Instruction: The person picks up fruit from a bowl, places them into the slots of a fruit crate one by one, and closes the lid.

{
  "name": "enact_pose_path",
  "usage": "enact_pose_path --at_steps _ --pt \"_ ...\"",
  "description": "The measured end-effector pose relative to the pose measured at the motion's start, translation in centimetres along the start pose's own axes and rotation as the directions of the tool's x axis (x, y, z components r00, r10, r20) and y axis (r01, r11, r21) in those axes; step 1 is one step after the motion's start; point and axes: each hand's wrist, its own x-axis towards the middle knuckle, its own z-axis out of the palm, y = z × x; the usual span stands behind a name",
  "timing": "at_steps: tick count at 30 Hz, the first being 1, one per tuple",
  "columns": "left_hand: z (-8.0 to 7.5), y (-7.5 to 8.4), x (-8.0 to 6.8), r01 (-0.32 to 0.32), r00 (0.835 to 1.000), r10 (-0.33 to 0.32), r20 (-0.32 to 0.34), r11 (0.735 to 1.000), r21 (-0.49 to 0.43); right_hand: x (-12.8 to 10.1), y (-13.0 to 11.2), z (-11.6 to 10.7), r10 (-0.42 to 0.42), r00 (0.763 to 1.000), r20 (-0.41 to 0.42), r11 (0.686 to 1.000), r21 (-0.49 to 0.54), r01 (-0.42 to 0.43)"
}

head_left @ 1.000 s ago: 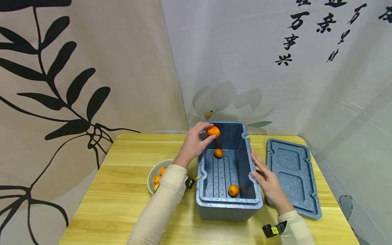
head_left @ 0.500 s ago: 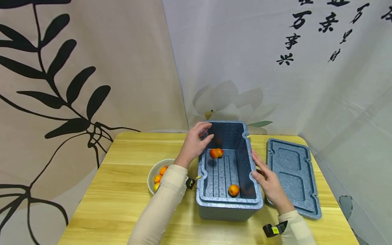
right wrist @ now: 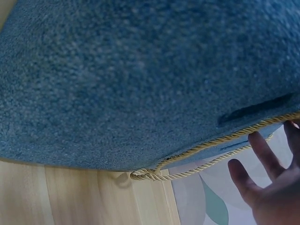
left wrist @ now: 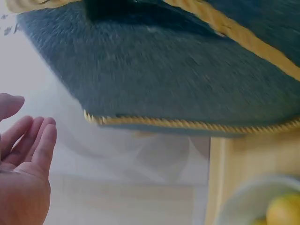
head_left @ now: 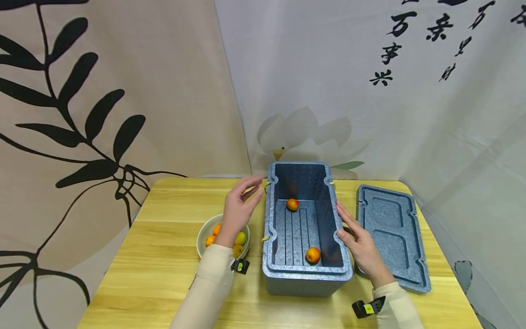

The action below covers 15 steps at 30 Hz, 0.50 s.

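A blue-grey foam box (head_left: 306,273) stands open on the wooden table (head_left: 164,274). Two orange fruits lie on its floor, one at the far end (head_left: 292,204) and one at the near right (head_left: 313,255). My left hand (head_left: 243,197) hovers open and holds nothing, just left of the box and above a white bowl (head_left: 202,233) of small orange and yellow fruits (head_left: 240,238). My right hand (head_left: 350,230) rests with straight fingers against the box's right wall. The left wrist view has the left hand (left wrist: 23,159) beside the box wall (left wrist: 164,70). The right wrist view shows fingers (right wrist: 262,154) by the wall (right wrist: 140,79).
The box's lid (head_left: 390,237) lies inside-up on the table to the right of the box. Yellow cord loops (right wrist: 154,173) hang at the box's sides. Printed cloth backdrops close in the table behind and to the right.
My left hand let go of an orange fruit, which dropped into the far end of the box. The hand then drew back left to above the bowl. The right hand stayed put.
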Motion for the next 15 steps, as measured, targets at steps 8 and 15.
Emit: enact_pose_path --at_steps 8,15 --pt "-3.0 1.8 -3.2 0.103 0.993 -0.103 -0.060 0.995 -0.002 0.1 -0.3 0.0 0.010 1.000 -0.007 1.000 0.003 -0.010" --pt "-4.5 0.3 -5.2 0.149 0.986 -0.151 -0.073 0.988 -0.027 0.0 -0.3 0.0 0.005 1.000 -0.007 1.000 0.011 -0.005"
